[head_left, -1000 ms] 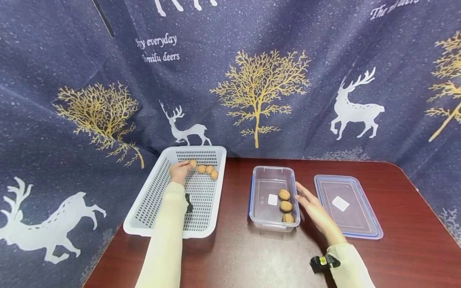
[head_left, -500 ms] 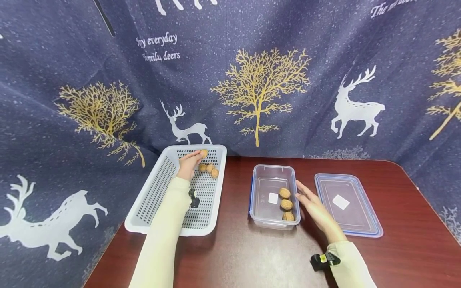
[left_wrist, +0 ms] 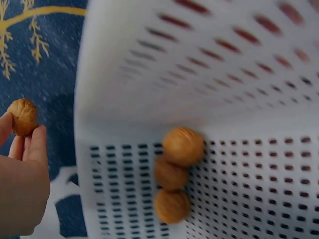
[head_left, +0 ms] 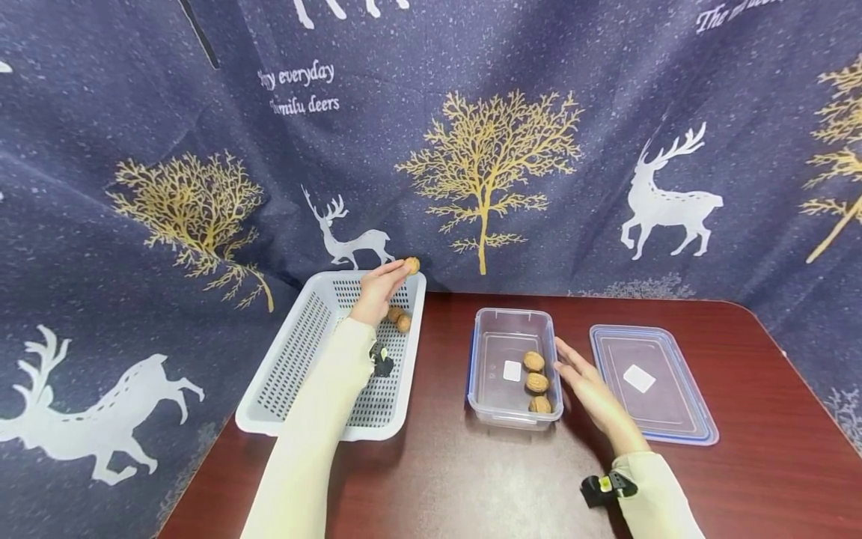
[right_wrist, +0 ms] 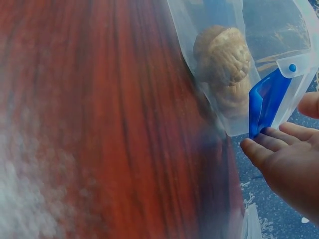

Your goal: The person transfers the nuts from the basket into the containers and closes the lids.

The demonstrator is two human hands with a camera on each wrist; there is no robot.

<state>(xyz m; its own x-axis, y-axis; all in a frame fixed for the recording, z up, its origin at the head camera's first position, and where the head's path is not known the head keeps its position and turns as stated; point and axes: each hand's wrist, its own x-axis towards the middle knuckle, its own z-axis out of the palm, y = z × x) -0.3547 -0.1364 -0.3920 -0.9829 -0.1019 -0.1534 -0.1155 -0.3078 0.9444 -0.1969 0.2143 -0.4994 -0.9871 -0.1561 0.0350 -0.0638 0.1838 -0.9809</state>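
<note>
My left hand (head_left: 378, 293) pinches a walnut (head_left: 413, 266) between thumb and fingertips, raised over the far right corner of a white perforated basket (head_left: 370, 433). In the left wrist view three more walnuts (left_wrist: 183, 147) lie together on the basket's floor; the left hand partly covers them in the head view. To the right stands a clear plastic food container (head_left: 494, 340), with three walnuts (head_left: 536, 382) lined up along its right side. My right hand (head_left: 592, 389) is at that side, its fingers extended. In the right wrist view the fingertips meet a blue latch (right_wrist: 269, 102) there.
A clear lid with a blue edge (head_left: 667, 412) lies flat on the dark red table (head_left: 465, 486), right of the container. Behind the table hangs a dark blue cloth (head_left: 377, 165) printed with deer and trees.
My left hand has lifted the walnut from inside the basket, moving up and to the right to the far rim. The right hand and the container have stayed where they were.
</note>
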